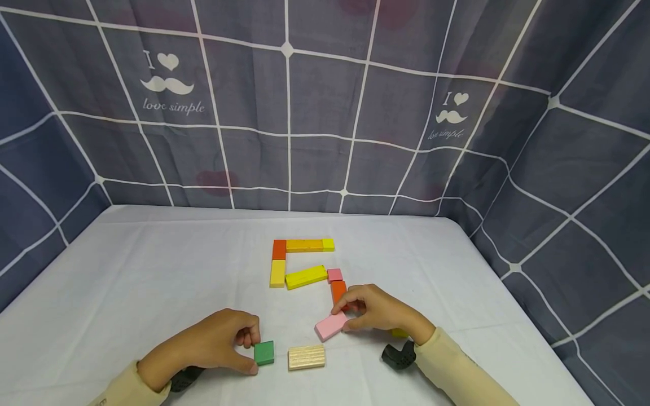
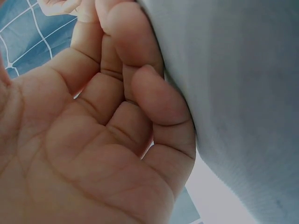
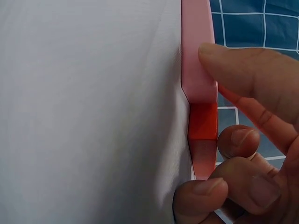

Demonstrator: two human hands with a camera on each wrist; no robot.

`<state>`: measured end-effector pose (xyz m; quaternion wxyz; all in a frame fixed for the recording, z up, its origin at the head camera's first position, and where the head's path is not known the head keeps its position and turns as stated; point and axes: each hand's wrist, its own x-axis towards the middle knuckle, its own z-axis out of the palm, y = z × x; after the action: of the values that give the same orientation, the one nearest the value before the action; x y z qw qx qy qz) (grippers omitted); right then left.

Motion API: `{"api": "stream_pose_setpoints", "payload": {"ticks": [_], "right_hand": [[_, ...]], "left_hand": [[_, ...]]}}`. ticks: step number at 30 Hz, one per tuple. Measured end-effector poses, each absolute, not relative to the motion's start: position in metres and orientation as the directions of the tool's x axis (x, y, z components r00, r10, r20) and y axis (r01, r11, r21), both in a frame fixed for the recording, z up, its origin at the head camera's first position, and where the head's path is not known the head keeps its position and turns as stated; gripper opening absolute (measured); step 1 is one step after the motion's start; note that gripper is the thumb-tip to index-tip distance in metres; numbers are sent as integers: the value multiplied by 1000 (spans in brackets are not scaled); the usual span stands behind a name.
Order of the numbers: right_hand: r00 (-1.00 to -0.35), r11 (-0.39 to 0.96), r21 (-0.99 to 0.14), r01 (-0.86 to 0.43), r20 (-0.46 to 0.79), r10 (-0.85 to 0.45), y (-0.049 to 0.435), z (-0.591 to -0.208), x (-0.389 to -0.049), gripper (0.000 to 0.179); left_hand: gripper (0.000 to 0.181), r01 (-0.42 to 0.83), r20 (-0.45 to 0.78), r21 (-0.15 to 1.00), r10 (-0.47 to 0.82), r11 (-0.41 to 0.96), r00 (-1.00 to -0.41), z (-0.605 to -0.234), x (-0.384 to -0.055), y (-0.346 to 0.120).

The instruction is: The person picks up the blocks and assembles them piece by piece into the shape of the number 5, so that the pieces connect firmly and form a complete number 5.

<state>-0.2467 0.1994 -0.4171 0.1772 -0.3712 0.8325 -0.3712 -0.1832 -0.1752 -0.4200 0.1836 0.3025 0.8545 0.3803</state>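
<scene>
On the white cloth-covered desk [image 1: 152,270], the two hands work well apart, each at its own block. The right hand [image 1: 374,309] pinches a pink rectangular block [image 1: 329,327] at its right end, thumb against fingers, a hold that likely lets it turn while staying flat. This block lies slanted just below an orange rectangular block [image 1: 338,292]; fingers cover the nearest corners, so I cannot tell whether the two touch.

Thumb and fingers of the left hand [image 1: 218,341] meet opposite edges of a green square block [image 1: 264,353], apparently pinching it; a grip at the edges probably keeps its top uncovered. Beside it lies a ribbed, pale wooden block [image 1: 307,358], near both hands, perhaps for easy reach.

Farther back, a small yellow block [image 1: 328,245], an amber bar [image 1: 304,246], a red-orange block [image 1: 279,250], a golden-yellow block [image 1: 277,273], a slanting lemon-yellow bar [image 1: 306,277] and a small pink block [image 1: 334,275] lie flat, placed closely, presumably so they read as one bent line.
</scene>
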Motion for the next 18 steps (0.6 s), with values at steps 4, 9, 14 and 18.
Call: {"api": "stream_pose_setpoints", "payload": {"ticks": [4, 9, 14, 18], "right_hand": [[-661, 447, -752, -485, -19, -750, 200, -417, -246, 25], [-667, 450, -756, -475, -25, -745, 200, -418, -247, 26], [-668, 446, -764, -466, -27, -744, 200, -418, -247, 26], [-664, 441, -767, -467, -25, -747, 200, -417, -248, 26]], "left_hand": [[34, 378, -87, 758, 656, 532, -750, -420, -183, -175], [33, 369, -100, 759, 655, 537, -749, -418, -183, -175], [33, 360, -105, 762, 653, 537, -750, -417, -183, -175], [33, 362, -102, 765, 655, 533, -749, -417, -183, -175]]}}
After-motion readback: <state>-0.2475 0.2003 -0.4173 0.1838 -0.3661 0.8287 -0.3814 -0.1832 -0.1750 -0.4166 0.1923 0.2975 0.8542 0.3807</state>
